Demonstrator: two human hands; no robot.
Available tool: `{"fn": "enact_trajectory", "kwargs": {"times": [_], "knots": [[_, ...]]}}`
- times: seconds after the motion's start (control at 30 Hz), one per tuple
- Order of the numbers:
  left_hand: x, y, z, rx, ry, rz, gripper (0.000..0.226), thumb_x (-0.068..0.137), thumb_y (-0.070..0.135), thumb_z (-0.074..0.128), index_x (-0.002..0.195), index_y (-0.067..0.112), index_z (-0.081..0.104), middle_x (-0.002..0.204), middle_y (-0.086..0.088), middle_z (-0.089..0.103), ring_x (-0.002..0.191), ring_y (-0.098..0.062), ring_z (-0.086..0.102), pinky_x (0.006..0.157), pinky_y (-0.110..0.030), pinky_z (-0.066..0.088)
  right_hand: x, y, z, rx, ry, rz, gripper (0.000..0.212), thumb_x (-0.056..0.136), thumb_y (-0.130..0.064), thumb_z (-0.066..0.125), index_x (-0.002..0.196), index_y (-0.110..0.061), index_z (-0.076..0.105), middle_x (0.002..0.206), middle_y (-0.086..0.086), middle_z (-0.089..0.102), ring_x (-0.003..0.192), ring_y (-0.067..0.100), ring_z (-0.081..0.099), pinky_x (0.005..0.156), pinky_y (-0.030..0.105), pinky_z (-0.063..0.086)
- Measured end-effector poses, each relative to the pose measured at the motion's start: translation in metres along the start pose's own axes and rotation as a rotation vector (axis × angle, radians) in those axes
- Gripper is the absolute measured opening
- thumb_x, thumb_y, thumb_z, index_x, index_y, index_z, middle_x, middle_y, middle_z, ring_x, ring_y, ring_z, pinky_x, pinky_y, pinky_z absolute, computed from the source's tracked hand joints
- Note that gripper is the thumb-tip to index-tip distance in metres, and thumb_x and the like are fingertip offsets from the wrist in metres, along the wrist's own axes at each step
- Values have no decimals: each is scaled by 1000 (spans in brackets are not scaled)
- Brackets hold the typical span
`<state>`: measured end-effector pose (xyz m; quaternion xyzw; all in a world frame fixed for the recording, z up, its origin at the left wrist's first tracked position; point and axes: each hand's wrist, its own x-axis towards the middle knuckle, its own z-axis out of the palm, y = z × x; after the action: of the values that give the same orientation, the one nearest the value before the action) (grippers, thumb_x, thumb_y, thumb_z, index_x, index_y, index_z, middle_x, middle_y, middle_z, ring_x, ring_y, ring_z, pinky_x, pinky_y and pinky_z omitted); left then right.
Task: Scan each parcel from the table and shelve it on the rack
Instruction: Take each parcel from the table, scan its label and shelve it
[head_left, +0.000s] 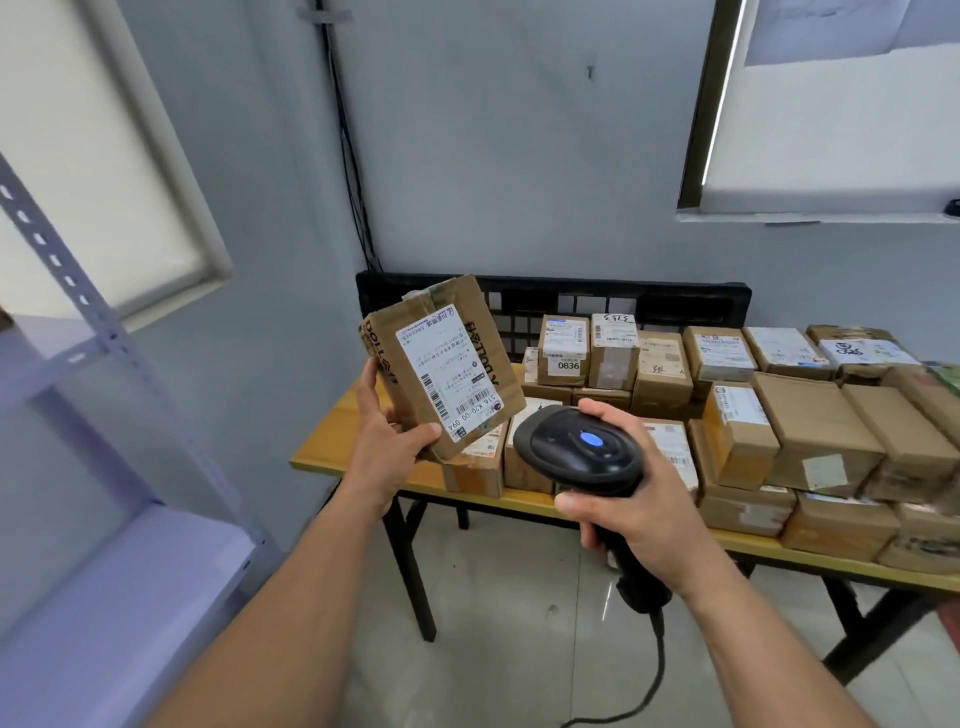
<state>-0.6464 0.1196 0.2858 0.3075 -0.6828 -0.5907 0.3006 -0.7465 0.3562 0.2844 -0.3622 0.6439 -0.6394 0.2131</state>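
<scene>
The left hand (387, 441) grips a cardboard parcel (439, 371) by its lower edge. It is lifted left of centre above the worktop (332, 436), with the label facing the viewer. The right hand (639, 514) is wrapped round a black barcode scanner (582, 452), just beside the parcel. To scan cleanly, swing the scanner's nose up at the barcode (475, 401), probably holding the parcel steady. The rack (114, 338) stands at the left of the frame.
</scene>
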Motion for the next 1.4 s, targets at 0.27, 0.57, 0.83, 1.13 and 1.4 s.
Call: {"fn": "enact_trajectory", "kwargs": {"times": [0.27,0.57,0.83,1.13,1.4], "knots": [[-17,10,-72,28,112,69,100,83,-5,68,147,47,12,107,-5,62,102,-25,65,85,-48,57,14,-21,57,-6,-46,-109,84,71,3,81,135,-41,46,118,4,61,56,26,65,52,40,58],[-56,34,-209,135,314,169,90,83,1,71,144,44,21,112,-5,55,105,-26,62,85,-49,57,26,-47,171,123,-175,-237,83,69,6,80,131,-39,49,110,-15,64,57,27,64,47,38,56],[-121,50,-335,178,495,226,85,86,2,68,147,41,22,120,-8,57,107,-21,61,90,-48,55,21,-77,289,187,-308,-242,82,71,15,76,127,-39,51,111,8,64,50,28,59,46,36,53],[-195,66,-462,195,754,285,91,82,7,71,147,48,22,126,-2,59,110,-17,61,90,-49,55,0,-107,414,233,-496,-252,78,72,16,75,123,-40,55,105,-4,66,50,27,59,49,38,55],[-259,87,-559,242,1045,277,79,90,9,65,151,37,23,105,13,61,93,7,61,78,-23,56,-20,-128,504,249,-667,-266,79,74,13,76,121,-47,56,116,5,61,52,31,60,51,35,53]]}}
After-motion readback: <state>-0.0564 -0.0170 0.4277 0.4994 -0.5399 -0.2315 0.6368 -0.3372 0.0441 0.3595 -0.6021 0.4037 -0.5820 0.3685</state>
